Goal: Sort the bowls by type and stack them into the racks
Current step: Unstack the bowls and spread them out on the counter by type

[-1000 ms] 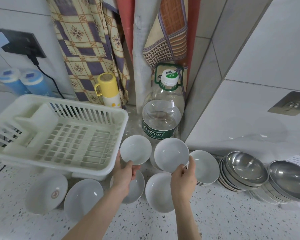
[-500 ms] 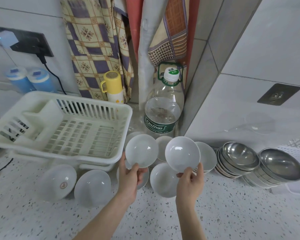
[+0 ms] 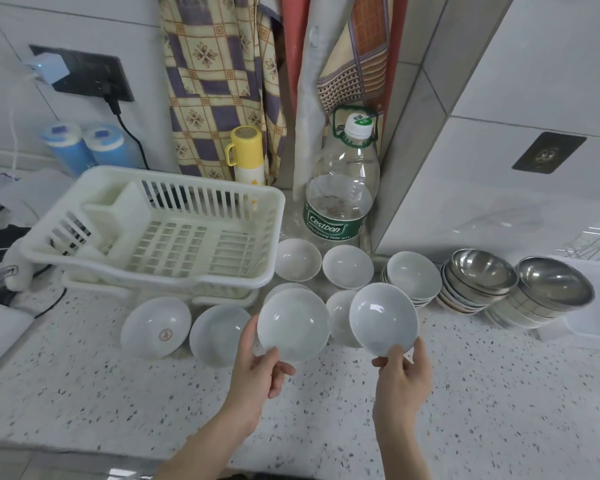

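Observation:
My left hand (image 3: 257, 370) pinches the near rim of a white ceramic bowl (image 3: 293, 323), held tilted above the counter. My right hand (image 3: 404, 374) pinches the rim of a second white bowl (image 3: 383, 318) in the same way. Several more white bowls lie on the counter: one with a brown emblem (image 3: 156, 327), a plain one (image 3: 219, 334), two at the back (image 3: 298, 259) (image 3: 347, 266) and a stack (image 3: 413, 275). Two stacks of steel bowls (image 3: 478, 275) (image 3: 553, 285) stand to the right. The white plastic rack (image 3: 160, 233) at the left holds no bowls.
A large water bottle (image 3: 340, 192) and a yellow flask (image 3: 246, 155) stand at the back by hanging cloths. Two blue-capped containers (image 3: 84, 147) and a plugged cable (image 3: 125, 126) are at the back left. A wire rack (image 3: 593, 244) shows at the right edge.
Both hands have drawn their bowls back toward me and lower, away from the bottle. The two back bowls on the counter are now uncovered. The view has shifted right.

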A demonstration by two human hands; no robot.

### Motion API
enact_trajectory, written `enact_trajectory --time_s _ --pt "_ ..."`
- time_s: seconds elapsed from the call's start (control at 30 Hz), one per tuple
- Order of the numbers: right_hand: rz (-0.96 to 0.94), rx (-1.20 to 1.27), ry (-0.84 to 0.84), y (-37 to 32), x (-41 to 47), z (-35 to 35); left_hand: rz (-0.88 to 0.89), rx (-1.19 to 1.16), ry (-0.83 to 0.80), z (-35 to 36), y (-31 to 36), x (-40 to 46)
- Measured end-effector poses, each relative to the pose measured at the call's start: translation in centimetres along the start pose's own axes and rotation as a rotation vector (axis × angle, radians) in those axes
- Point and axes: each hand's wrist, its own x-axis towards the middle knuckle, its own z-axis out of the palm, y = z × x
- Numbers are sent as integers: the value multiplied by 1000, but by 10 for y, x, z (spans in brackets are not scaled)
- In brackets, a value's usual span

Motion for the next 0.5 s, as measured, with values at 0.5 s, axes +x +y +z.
enact_trajectory --time_s 0.5 --pt "197 -226 -31 60 -58 -56 -140 149 -87 -40 -55 -42"
